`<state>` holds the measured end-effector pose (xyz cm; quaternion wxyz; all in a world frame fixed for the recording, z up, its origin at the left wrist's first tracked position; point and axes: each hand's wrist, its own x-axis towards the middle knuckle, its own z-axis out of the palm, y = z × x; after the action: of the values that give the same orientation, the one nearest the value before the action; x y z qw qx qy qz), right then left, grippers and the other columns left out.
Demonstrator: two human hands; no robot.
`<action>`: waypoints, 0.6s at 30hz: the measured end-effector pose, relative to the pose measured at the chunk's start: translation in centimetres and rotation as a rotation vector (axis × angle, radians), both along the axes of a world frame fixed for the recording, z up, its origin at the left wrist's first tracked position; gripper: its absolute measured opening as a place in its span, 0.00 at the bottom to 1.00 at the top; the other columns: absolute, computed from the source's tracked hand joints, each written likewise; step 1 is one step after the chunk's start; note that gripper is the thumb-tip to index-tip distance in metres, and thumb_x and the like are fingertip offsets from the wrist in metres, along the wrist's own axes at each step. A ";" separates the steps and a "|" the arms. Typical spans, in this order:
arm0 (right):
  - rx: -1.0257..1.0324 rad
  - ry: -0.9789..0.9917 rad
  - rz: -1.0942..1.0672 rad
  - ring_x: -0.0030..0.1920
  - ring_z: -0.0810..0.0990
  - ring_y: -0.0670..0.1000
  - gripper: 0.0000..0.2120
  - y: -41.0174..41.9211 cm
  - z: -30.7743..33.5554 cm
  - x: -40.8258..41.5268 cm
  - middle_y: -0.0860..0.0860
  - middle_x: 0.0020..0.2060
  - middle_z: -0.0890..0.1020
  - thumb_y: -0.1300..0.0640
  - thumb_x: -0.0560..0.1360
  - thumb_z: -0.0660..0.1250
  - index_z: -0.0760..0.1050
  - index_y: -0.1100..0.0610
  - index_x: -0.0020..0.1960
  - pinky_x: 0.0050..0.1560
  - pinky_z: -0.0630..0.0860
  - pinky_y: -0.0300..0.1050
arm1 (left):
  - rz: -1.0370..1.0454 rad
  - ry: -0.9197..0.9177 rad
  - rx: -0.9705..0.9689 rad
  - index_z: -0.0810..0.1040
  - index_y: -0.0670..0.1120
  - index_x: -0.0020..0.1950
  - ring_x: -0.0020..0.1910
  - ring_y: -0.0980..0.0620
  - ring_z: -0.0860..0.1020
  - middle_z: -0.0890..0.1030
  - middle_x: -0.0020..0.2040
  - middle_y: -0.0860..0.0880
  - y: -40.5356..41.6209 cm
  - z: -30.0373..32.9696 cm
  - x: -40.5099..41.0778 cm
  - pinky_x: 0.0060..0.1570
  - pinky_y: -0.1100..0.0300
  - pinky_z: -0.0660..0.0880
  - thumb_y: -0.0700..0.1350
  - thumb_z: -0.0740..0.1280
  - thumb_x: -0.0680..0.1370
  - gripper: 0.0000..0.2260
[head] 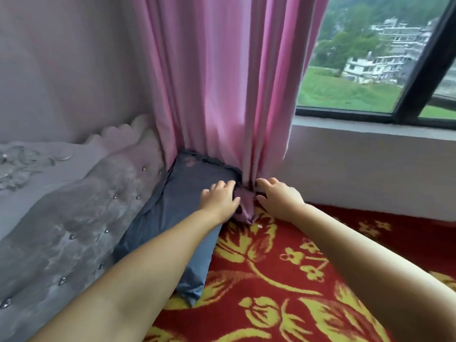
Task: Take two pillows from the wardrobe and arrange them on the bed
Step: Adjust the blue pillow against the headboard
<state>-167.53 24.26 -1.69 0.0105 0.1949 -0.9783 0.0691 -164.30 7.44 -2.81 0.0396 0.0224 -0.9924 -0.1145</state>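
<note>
Placing step: left hand [219, 198] presses pillow [182, 193] at headboard, fingers spread; right hand [278, 193], fingers relaxed, touches curtain [222, 95] at 12 o'clock. Next: second pillow.

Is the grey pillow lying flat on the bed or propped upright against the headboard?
Lying flat. The grey pillow rests lengthwise on the red blanket beside the headboard, left hand on it.

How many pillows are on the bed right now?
1: a dark grey pillow against the headboard, under the left hand. A second may be hidden behind the pink curtain.
</note>
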 end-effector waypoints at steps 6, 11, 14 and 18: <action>0.017 0.008 -0.213 0.63 0.75 0.59 0.23 8.0 0.3 1.2 0.55 0.65 0.72 0.48 0.79 0.57 0.60 0.50 0.73 0.57 0.72 0.54 | -0.228 0.033 -0.012 0.65 0.48 0.70 0.65 0.43 0.70 0.73 0.64 0.44 7.9 0.9 -1.0 0.63 0.48 0.64 0.54 0.59 0.79 0.21; -0.034 0.054 -0.251 0.62 0.75 0.59 0.24 11.6 1.4 1.3 0.55 0.65 0.72 0.48 0.80 0.57 0.59 0.50 0.74 0.56 0.73 0.54 | -0.212 0.024 -0.042 0.65 0.47 0.70 0.65 0.43 0.69 0.72 0.64 0.43 10.6 2.8 -2.6 0.63 0.47 0.65 0.53 0.58 0.79 0.21; -0.031 0.050 -0.251 0.63 0.74 0.59 0.24 14.7 1.2 2.0 0.55 0.65 0.71 0.48 0.80 0.57 0.59 0.50 0.74 0.56 0.73 0.54 | -0.210 0.034 -0.043 0.65 0.47 0.70 0.66 0.43 0.69 0.72 0.64 0.43 13.7 3.1 -2.4 0.63 0.47 0.64 0.53 0.58 0.79 0.21; 0.017 0.035 -0.202 0.63 0.75 0.59 0.24 18.9 0.9 2.8 0.55 0.66 0.71 0.48 0.80 0.56 0.58 0.51 0.74 0.55 0.73 0.54 | -0.176 0.064 -0.032 0.65 0.47 0.70 0.64 0.43 0.70 0.73 0.63 0.43 18.1 2.1 -0.5 0.62 0.47 0.65 0.54 0.58 0.79 0.21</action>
<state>-164.68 43.16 -0.76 0.0329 0.0963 -0.9932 0.0559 -164.81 25.55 -0.74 0.0614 -0.0694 -0.9904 -0.1023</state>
